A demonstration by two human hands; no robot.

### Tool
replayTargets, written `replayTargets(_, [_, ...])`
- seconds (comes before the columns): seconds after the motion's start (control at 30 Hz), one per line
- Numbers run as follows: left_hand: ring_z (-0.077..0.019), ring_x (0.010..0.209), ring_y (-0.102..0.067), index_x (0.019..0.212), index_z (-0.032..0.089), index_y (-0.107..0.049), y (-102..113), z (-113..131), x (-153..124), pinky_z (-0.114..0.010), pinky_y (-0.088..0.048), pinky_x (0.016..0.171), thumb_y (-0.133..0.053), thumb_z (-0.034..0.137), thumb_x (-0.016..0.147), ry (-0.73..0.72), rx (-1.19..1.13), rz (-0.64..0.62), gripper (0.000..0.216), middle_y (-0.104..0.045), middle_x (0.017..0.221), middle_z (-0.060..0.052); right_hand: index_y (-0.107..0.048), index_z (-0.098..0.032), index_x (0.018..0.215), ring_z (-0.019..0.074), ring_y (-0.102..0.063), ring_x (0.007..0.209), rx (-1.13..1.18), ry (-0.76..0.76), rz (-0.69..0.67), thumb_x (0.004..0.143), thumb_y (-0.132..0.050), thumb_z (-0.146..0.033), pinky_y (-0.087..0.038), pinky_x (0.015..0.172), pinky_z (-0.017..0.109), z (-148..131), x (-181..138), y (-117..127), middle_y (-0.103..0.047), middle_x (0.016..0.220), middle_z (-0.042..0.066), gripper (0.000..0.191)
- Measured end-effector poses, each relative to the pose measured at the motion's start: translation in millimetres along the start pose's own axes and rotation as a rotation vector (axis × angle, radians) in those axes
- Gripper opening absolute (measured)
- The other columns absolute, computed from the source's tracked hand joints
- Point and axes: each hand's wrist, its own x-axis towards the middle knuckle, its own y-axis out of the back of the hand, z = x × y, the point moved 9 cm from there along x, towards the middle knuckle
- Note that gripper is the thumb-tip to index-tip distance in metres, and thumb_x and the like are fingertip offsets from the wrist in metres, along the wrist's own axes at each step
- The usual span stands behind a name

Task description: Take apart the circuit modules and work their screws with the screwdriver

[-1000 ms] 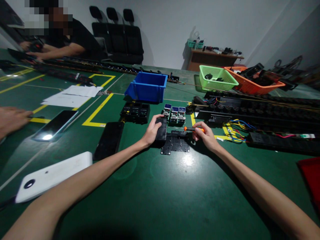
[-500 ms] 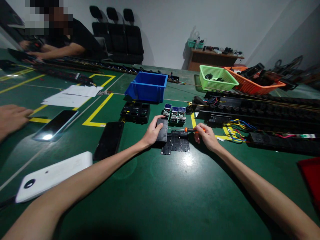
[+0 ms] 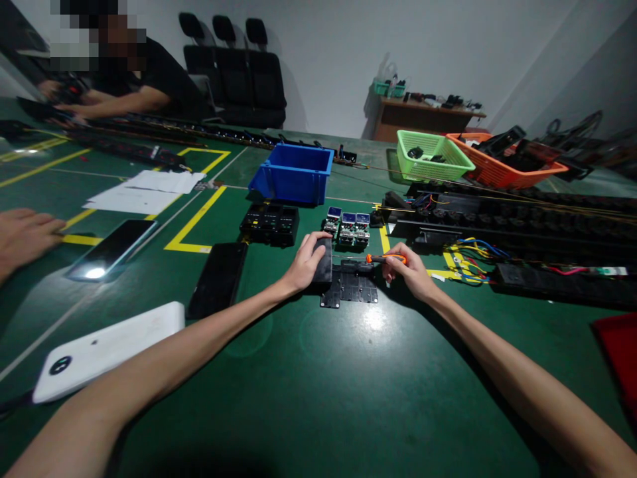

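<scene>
My left hand (image 3: 304, 263) is closed around a black rectangular box (image 3: 325, 264), which stands on edge on the green table. In my right hand (image 3: 405, 271) is a screwdriver (image 3: 380, 259) with an orange and black handle. Its thin shaft points left, and the tip meets or nearly meets the box's right side; exact contact is too small to tell. Flat black panels (image 3: 359, 284) lie below the shaft. Small circuit modules with blue-white displays (image 3: 354, 229) sit just behind. A black multi-part housing (image 3: 270, 224) rests to the left of them.
A blue bin (image 3: 297, 174) stands behind the housing. Green (image 3: 434, 166) and orange (image 3: 517, 174) baskets are at the back right, near long black rails (image 3: 478, 216) and loose wires. Phones, a white device (image 3: 112, 350) and papers lie left. Another person's hand (image 3: 30, 240) rests at far left.
The screwdriver and my right hand have shifted very slightly left, and the right fingers have changed position on the handle. My left hand still holds the box in place.
</scene>
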Motion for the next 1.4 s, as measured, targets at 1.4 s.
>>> replayTargets(1.4, [-0.0209,0.108,-0.048,0.125,0.024,-0.054,-5.9,4.0,-1.3,-0.039,-0.034,0.106,-0.034,0.027,0.094,-0.002,0.122,-0.1,0.037,-0.055,0.114,-0.004,-0.047,-0.021,0.08,0.0082,-0.045,0.04,0.001,-0.004,0.01,0.087,-0.061,-0.042,-0.037,0.036,0.019,2.3,1.1,2.2,-0.054,0.053,-0.006,0.026])
